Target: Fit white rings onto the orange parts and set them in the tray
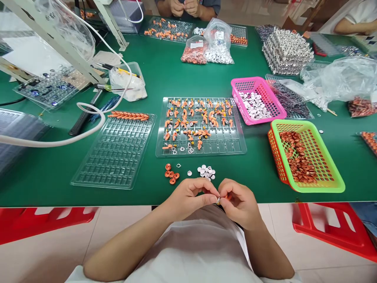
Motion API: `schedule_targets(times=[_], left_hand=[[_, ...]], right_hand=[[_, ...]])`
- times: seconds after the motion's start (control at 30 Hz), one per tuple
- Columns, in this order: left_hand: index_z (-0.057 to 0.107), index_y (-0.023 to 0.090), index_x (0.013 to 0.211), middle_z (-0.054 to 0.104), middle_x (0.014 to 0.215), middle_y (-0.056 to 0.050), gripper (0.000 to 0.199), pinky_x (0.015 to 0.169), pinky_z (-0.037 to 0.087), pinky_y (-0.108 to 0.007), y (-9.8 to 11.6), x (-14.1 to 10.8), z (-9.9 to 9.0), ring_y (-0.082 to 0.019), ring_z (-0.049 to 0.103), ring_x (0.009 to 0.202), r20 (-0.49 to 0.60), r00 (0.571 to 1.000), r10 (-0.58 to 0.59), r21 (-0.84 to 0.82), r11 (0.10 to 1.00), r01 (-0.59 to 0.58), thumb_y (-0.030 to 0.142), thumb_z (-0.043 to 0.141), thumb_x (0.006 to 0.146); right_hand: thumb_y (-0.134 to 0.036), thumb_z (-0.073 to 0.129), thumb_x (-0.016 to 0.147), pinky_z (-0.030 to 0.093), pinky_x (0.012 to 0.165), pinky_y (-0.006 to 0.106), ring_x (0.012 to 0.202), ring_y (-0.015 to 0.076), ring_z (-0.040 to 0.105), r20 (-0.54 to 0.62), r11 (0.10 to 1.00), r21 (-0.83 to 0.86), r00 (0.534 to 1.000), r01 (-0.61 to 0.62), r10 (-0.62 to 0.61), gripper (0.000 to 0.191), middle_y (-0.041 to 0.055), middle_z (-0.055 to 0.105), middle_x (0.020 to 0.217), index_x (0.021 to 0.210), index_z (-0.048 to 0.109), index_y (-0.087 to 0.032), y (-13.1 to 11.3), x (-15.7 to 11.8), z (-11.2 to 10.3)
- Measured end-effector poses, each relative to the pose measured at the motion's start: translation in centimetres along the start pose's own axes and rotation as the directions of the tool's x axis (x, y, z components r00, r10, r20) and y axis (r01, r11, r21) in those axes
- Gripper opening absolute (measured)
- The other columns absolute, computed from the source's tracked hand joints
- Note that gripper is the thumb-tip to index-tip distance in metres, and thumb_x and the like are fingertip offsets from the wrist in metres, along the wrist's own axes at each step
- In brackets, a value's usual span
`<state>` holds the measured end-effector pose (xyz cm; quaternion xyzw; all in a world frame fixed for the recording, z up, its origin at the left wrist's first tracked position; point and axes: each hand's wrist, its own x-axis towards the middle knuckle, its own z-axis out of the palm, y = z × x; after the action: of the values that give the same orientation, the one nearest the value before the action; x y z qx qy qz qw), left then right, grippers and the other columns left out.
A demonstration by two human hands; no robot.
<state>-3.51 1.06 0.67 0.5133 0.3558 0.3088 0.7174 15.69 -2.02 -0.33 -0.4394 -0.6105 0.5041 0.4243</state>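
Observation:
Just past the table's front edge, my left hand (191, 197) and my right hand (242, 201) meet fingertip to fingertip. My right fingers are closed round a small orange plastic piece (227, 197), mostly hidden by them. Thumb and index finger of my left hand pinch a tiny white piece (218, 201) against its end; its exact shape is too small to tell. Ahead of my hands lie a pile of white discs (206, 171) and several copper-coloured round caps (172, 175). Beyond them, a clear compartment tray (224, 143) holds curved orange pieces and white rings.
At right stand a green basket (330, 173) of copper-coloured caps and a pink basket (235, 84) of white discs. A second clear tray (108, 157), a hammer (85, 114) and a white hose (97, 125) are at left. A co-worker's hands (185, 7) show across the table.

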Motion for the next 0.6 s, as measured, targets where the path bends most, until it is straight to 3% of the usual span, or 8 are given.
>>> schedule_targets(times=[0.23,0.37,0.6], left_hand=[[0.077,0.022,0.085,0.067,0.082,-0.006,0.020,0.076,0.054,-0.033,0.2,0.2,-0.8,-0.018,0.063,0.079,0.176,0.978,0.115,0.095,0.987,-0.133,0.041,0.075,0.085],[0.075,0.022,0.085,0.067,0.083,-0.005,0.012,0.079,0.053,-0.032,0.4,0.1,-1.1,-0.018,0.063,0.082,0.220,0.963,0.153,0.115,0.977,-0.182,0.034,0.074,0.087],[0.069,0.019,0.081,0.066,0.084,-0.005,0.019,0.081,0.051,-0.031,0.8,-0.1,-1.2,-0.017,0.063,0.082,0.253,0.954,0.162,0.205,0.955,-0.216,0.035,0.067,0.091]], right_hand=[[-0.037,0.064,0.085,0.044,0.057,0.028,0.065,0.0159,0.053,0.248,0.966,0.201,0.962,-0.164,0.111,0.019,0.0017,0.058,0.073,0.077,0.058,-0.021,0.6,0.1,-0.5],[-0.042,0.065,0.085,0.045,0.059,0.028,0.067,0.0167,0.054,0.282,0.951,0.229,0.949,-0.207,0.139,0.023,0.0024,0.061,0.075,0.076,0.059,-0.021,0.7,0.0,-0.4],[-0.038,0.065,0.086,0.046,0.062,0.029,0.069,0.0170,0.055,0.280,0.942,0.262,0.951,-0.208,0.132,0.020,0.0029,0.063,0.076,0.075,0.061,-0.021,0.6,0.1,-0.1]])
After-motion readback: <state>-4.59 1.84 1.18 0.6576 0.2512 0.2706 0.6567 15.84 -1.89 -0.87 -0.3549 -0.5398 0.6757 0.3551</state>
